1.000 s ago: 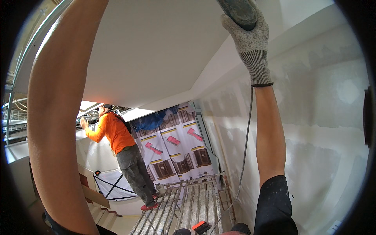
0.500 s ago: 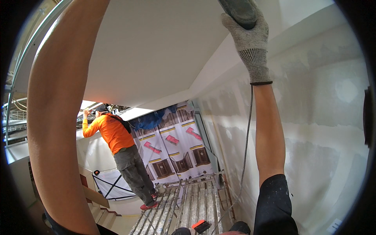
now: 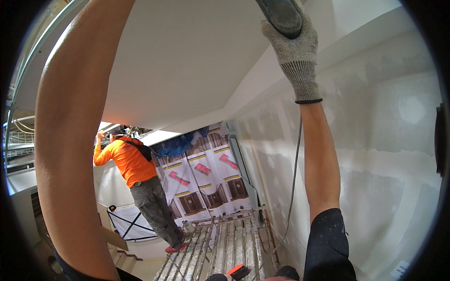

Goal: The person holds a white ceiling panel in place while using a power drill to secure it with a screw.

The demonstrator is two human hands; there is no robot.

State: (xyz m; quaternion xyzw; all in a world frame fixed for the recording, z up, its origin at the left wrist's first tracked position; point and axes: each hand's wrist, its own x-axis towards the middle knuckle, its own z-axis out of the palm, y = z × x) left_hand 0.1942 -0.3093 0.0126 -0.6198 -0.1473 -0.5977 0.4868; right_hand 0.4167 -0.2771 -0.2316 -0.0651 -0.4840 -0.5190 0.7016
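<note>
My right hand (image 3: 296, 51), in a grey knit glove with a ribbed cuff, grips a dark, rounded power tool (image 3: 281, 16) overhead at the top edge. A grey cord (image 3: 294, 168) hangs down beside my right arm toward the scaffold. My bare left forearm (image 3: 72, 140) rises along the left side past the frame's top, so that hand is out of sight. A flat white ceiling panel (image 3: 178, 56) spans between my arms. What the tool touches cannot be seen.
A co-worker in an orange top (image 3: 126, 159) stands on the slatted scaffold (image 3: 236, 239), hands raised at cables (image 3: 131, 131). An orange-and-black object (image 3: 238, 272) lies by my feet. A patched wall (image 3: 384, 140) runs along the right, printed sheets (image 3: 206, 187) behind, stairs (image 3: 119, 257) lower left.
The co-worker has raised their hands to the ceiling opening and leaned slightly left. My right hand and the tool have shifted a little left in the picture.
</note>
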